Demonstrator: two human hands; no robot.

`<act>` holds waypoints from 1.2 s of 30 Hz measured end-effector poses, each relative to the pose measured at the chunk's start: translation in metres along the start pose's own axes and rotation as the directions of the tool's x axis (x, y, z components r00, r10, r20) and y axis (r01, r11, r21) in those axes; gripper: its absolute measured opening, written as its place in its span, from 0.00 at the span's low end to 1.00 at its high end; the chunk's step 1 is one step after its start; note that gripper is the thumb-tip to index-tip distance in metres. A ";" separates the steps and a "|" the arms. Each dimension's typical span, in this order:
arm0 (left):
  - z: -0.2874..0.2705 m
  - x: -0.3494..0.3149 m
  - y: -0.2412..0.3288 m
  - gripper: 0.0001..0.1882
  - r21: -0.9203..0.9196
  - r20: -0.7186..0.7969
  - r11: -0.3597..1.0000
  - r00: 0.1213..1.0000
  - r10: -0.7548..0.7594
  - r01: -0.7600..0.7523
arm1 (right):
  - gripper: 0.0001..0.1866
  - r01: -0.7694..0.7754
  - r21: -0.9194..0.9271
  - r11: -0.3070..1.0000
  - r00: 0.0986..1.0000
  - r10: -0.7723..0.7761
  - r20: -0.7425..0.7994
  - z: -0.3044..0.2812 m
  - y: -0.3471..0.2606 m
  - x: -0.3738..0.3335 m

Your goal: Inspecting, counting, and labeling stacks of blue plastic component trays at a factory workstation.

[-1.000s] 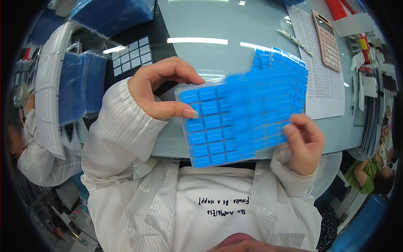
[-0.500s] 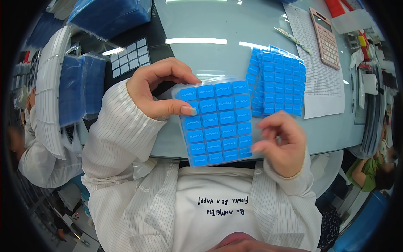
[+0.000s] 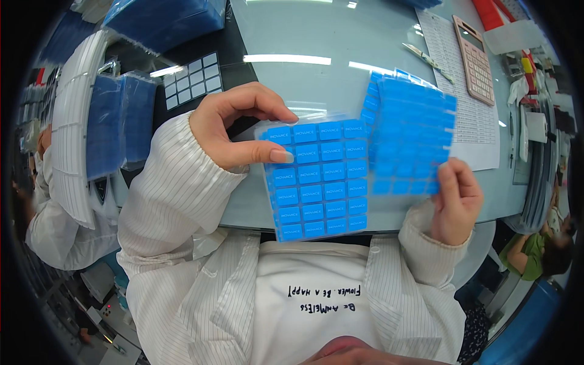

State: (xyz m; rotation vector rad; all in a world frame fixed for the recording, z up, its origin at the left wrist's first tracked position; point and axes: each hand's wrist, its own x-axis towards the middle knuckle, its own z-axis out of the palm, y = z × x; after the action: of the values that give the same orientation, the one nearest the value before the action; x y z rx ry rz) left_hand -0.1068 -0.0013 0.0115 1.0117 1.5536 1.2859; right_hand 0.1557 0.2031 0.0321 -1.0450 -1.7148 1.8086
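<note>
My left hand (image 3: 240, 125) grips a thin stack of sticker sheets (image 3: 322, 182) by its upper left corner, thumb on top. Rows of bright blue rectangular stickers with pale print cover the top sheet. Pinched at its lower right corner in my right hand (image 3: 459, 198) is another blue sticker sheet (image 3: 413, 137), smeared by motion. It hangs over a loose pile of similar sheets (image 3: 370, 103) on the table, hiding most of that pile.
A pink calculator (image 3: 474, 61) and a pen (image 3: 429, 62) lie on printed paper (image 3: 486, 143) at the right. At the left are a card with pale squares (image 3: 193, 80), blue packs (image 3: 137, 118) and a white ribbed stack (image 3: 76, 131). Another person's white sleeve (image 3: 67, 234) shows far left.
My right hand has gone from beside the held stack out to the right, now with a sticker sheet in its fingers. My left hand keeps its grip, nearly in place.
</note>
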 end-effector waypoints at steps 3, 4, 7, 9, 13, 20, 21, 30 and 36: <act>-0.002 0.001 0.000 0.25 0.062 0.018 0.998 1.000 -0.002 0.001 | 0.08 0.160 -0.250 0.955 0.965 -0.205 -0.163 -0.013 0.018 0.019; -0.004 0.002 -0.001 0.27 0.005 0.048 1.000 0.999 0.015 -0.015 | 0.09 0.234 -0.479 0.846 0.926 -0.345 -0.157 -0.014 0.023 0.021; -0.006 0.002 -0.002 0.30 -0.008 0.078 1.000 0.997 0.025 -0.025 | 0.08 0.251 -0.734 0.631 0.881 -0.464 -0.097 0.001 0.011 0.017; -0.006 0.002 -0.001 0.32 0.039 0.083 0.999 0.996 0.021 -0.024 | 0.07 0.314 -0.557 0.769 0.926 -0.378 0.000 0.009 0.010 0.006; -0.007 0.001 -0.003 0.30 0.011 0.081 1.000 0.997 0.011 -0.012 | 0.05 0.255 -0.317 0.914 0.914 -0.120 0.389 0.035 -0.002 -0.011; -0.002 0.002 -0.001 0.27 0.054 0.042 0.999 0.999 0.002 -0.004 | 0.05 -0.027 -0.089 0.996 0.885 0.066 0.460 0.032 0.008 -0.014; -0.002 0.002 -0.002 0.27 0.053 0.042 0.999 0.999 0.002 -0.004 | 0.05 -0.028 -0.064 0.998 0.889 0.054 0.456 0.031 0.008 -0.014; -0.003 0.001 -0.002 0.26 -0.018 0.038 1.000 0.999 0.010 -0.010 | 0.06 0.072 -0.135 0.988 0.995 -0.081 -0.062 -0.017 0.010 0.015; -0.003 0.002 -0.004 0.26 -0.018 0.057 1.000 0.998 0.022 -0.021 | 0.09 0.302 -0.639 0.708 0.890 -0.450 -0.078 0.001 0.011 0.005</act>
State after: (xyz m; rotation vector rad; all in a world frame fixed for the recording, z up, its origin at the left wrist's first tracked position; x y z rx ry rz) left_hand -0.1109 -0.0006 0.0079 1.0478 1.4892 1.2723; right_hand 0.1536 0.2050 0.0205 -0.9752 -2.2252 0.8330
